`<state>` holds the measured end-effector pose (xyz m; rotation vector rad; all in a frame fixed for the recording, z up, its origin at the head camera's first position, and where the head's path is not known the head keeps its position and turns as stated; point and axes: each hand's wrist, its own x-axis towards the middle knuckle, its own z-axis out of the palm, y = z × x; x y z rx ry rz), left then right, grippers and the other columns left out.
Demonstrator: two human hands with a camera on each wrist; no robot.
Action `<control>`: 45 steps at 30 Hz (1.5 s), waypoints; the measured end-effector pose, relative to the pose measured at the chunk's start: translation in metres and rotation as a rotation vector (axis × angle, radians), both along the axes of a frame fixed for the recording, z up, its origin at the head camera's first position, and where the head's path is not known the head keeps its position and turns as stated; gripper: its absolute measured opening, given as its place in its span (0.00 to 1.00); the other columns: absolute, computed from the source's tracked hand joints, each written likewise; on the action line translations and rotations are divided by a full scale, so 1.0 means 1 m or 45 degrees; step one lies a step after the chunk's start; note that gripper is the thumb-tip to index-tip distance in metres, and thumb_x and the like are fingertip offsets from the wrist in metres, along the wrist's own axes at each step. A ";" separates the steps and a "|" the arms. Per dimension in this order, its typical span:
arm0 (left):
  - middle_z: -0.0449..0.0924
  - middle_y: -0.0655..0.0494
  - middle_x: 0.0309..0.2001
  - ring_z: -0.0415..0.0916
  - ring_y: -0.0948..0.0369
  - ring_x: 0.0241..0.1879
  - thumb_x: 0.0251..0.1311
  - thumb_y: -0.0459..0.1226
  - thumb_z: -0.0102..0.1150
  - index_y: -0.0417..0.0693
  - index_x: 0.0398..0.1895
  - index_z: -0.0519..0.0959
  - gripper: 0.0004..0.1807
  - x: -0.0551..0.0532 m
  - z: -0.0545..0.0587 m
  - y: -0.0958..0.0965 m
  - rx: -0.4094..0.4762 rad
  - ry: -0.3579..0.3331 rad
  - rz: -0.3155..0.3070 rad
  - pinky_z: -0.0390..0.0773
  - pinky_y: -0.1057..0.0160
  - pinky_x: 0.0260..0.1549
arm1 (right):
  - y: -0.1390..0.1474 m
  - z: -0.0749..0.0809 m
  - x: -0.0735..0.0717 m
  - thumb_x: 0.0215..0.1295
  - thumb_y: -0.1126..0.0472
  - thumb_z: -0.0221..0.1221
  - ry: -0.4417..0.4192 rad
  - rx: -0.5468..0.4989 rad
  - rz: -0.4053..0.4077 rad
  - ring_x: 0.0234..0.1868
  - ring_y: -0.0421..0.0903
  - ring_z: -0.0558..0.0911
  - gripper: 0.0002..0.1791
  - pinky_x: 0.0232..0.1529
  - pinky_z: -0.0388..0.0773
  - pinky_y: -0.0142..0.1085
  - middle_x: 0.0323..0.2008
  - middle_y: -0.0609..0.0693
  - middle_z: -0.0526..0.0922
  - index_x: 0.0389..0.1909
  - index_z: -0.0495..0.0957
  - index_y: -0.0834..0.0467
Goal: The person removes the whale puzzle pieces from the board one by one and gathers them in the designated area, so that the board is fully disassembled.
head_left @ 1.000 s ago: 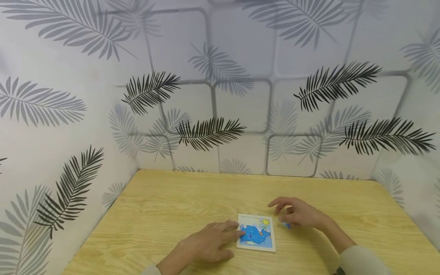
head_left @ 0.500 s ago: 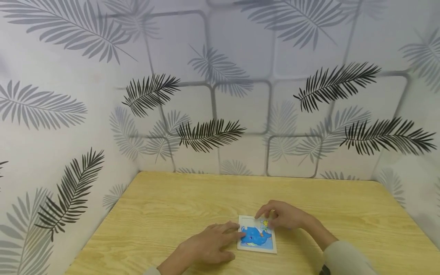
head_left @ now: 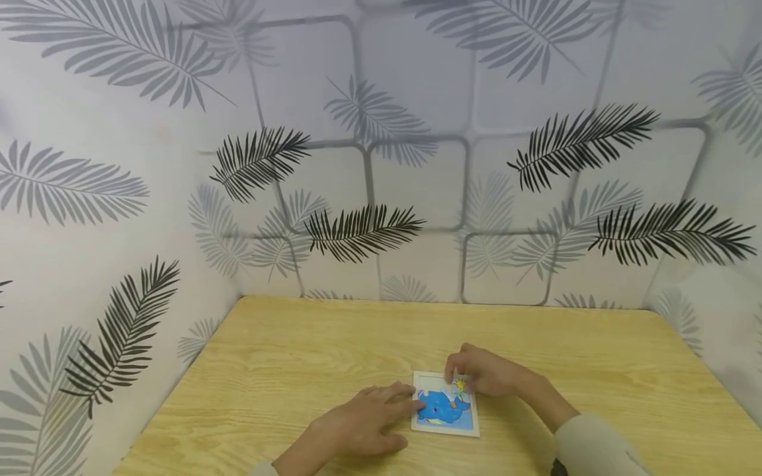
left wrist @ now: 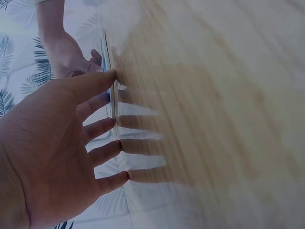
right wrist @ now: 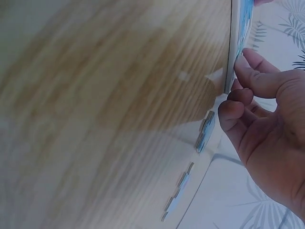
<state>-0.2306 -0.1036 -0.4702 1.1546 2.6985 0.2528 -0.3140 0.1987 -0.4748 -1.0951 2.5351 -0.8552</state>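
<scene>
A white-framed jigsaw puzzle (head_left: 443, 433) with a blue whale picture lies on the table; its upper left part shows pale, bare backing. My left hand (head_left: 369, 423) rests at its left side, fingers spread and fairly straight, with one fingertip on the whale and another at the frame. Over the upper right corner, my right hand (head_left: 488, 373) bends its fingers down, index and thumb on either side of the puzzle piece with a yellow sun (head_left: 460, 385). In the right wrist view that thumb and index meet the edge of the puzzle (right wrist: 232, 47).
Two loose puzzle pieces lie on the table beside the right hand: a nearer blue-and-white piece (right wrist: 206, 132) and a farther light-blue piece (right wrist: 177, 193). The wooden table (head_left: 309, 344) runs back to a wall (head_left: 417, 178) patterned with leaves.
My right hand has moved left from beside the puzzle onto its upper right corner, and its index finger has bent more. The left hand has stayed in place.
</scene>
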 end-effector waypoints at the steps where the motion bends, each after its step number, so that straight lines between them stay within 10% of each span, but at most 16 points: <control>1: 0.59 0.59 0.80 0.55 0.55 0.80 0.74 0.54 0.56 0.67 0.81 0.61 0.35 0.000 0.000 0.000 0.003 -0.005 0.000 0.63 0.44 0.74 | -0.001 -0.001 0.000 0.61 0.77 0.63 0.025 0.015 0.007 0.46 0.47 0.73 0.19 0.46 0.76 0.41 0.42 0.50 0.74 0.41 0.81 0.48; 14: 0.59 0.59 0.80 0.56 0.55 0.79 0.74 0.54 0.56 0.67 0.81 0.61 0.35 0.002 0.002 0.001 -0.010 -0.004 0.012 0.63 0.44 0.74 | 0.007 -0.003 0.006 0.67 0.71 0.65 0.012 -0.063 -0.006 0.39 0.40 0.76 0.13 0.40 0.78 0.33 0.38 0.46 0.79 0.46 0.83 0.49; 29: 0.58 0.59 0.81 0.54 0.55 0.80 0.74 0.55 0.55 0.68 0.82 0.60 0.35 0.001 -0.001 0.000 0.006 -0.024 0.013 0.62 0.44 0.75 | -0.004 0.006 0.008 0.59 0.75 0.65 0.220 0.145 -0.051 0.35 0.43 0.73 0.21 0.31 0.73 0.34 0.38 0.47 0.71 0.40 0.74 0.45; 45: 0.58 0.60 0.81 0.54 0.55 0.80 0.73 0.54 0.56 0.68 0.81 0.61 0.35 0.001 0.001 0.002 0.011 -0.050 0.042 0.61 0.43 0.75 | 0.020 0.003 0.009 0.73 0.67 0.62 0.112 -0.271 -0.007 0.27 0.34 0.70 0.06 0.28 0.72 0.29 0.35 0.45 0.83 0.41 0.81 0.52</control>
